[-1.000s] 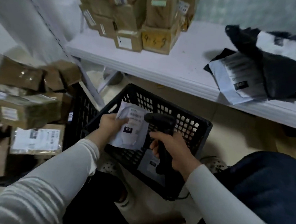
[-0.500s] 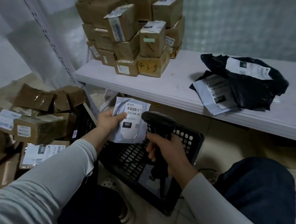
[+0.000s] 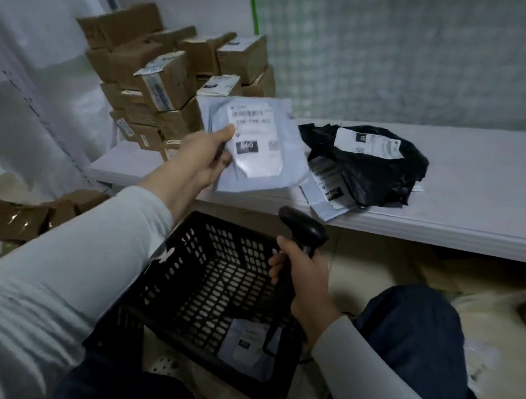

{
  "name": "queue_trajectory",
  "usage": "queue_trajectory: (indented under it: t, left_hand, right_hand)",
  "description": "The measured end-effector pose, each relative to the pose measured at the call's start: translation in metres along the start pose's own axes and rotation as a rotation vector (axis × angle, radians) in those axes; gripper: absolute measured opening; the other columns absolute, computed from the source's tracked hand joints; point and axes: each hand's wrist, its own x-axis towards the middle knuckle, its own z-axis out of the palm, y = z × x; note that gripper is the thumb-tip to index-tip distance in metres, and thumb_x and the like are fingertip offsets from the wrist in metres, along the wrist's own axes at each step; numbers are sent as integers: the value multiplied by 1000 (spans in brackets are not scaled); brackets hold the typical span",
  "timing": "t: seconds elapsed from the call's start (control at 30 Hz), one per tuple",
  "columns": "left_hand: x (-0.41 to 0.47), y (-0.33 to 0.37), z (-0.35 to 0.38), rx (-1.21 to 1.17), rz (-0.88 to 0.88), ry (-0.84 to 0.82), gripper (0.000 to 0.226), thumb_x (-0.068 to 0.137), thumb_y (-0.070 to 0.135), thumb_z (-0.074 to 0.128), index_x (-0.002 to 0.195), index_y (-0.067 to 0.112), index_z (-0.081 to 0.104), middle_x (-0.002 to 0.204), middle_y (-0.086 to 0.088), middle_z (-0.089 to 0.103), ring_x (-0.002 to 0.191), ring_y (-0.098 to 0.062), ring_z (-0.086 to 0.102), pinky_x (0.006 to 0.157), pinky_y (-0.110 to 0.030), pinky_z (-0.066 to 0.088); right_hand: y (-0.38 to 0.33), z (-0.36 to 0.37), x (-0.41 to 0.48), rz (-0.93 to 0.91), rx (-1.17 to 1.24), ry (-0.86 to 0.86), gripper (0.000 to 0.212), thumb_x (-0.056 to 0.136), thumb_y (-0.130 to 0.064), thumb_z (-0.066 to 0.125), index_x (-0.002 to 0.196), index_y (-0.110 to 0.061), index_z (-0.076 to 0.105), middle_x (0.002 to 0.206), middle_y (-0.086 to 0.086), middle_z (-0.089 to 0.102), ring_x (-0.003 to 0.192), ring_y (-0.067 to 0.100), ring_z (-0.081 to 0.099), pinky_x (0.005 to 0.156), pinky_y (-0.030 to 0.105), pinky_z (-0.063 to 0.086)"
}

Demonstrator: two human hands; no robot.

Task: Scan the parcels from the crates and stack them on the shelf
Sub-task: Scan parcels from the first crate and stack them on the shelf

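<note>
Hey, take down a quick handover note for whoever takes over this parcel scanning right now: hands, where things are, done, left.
Left hand grips a grey mailer, label up, held in front of the shelf.
Right hand grips the scanner above the crate.
Done: cardboard boxes stacked on the shelf, a black bag lying to their right.
Left: shelve the grey mailer, scan the flat parcel in the crate, then the brown parcels piled at far left.

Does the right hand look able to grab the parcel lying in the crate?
Probably not yet: the right hand grips the scanner. The parcel lies exposed in the open crate, close by it.
</note>
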Motion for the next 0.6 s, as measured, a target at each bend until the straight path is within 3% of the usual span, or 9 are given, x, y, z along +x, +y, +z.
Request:
queue_trajectory:
  t: [0.07,0.17,0.23,0.3,0.37,0.43,0.5,0.6]
  left_hand:
    - [11,8,51,-87,-73,-120,8,96,10,55,92,6,60,71,-7,67,58,-12,51,33,-13,35]
    - [22,1,118,-142,-157,-199,16,99,8,46,88,3,56,59,-9,66,42,-8,52,32,-11,36]
    - [24,-14,147,-46,-188,-164,14,99,2,43,89,2,53,69,-11,61,41,-11,52,34,-11,40]
    - [28,-36,160,187,-157,-113,17,94,-6,48,108,1,54,79,-7,54,61,-13,56,50,-17,52]
    - [33,-57,165,308,-146,-126,66,85,-13,59,143,4,33,95,-8,56,86,-22,62,76,-33,57]
    - [35,-68,165,305,-148,-148,95,77,-13,68,152,15,16,131,-10,50,108,-30,59,90,-43,53]
    - [32,-67,161,272,-130,-151,85,80,-9,68,150,14,25,143,-7,41,111,-27,56,94,-39,52]
    - [24,-54,141,172,-143,-86,54,87,-1,62,136,10,44,105,-3,50,81,-19,55,89,-37,55]
  right_hand:
    - [-3,-8,3,7,19,0,14,90,-10,65,95,2,58,55,10,58,39,17,51,38,22,40]
    - [-5,-18,10,22,38,6,14,89,-10,66,94,2,58,56,12,58,38,17,50,38,22,39]
    - [-5,-25,15,35,23,15,15,89,-10,66,94,2,59,55,12,59,37,17,49,38,22,39]
    - [-5,-31,18,48,2,24,14,89,-12,68,93,-1,60,55,11,60,39,18,50,39,23,40]
    - [-4,-36,23,60,-1,36,12,88,-12,68,90,-4,60,56,11,61,40,19,51,40,24,41]
    - [-2,-39,28,67,-13,50,10,88,-12,68,88,-5,61,56,12,61,41,19,50,40,24,41]
    - [2,-39,32,80,-46,49,11,88,-12,68,89,-4,61,56,11,60,40,19,50,40,24,41]
    - [7,-33,36,115,-94,24,16,88,-12,68,95,0,59,54,10,60,38,17,50,39,23,41]
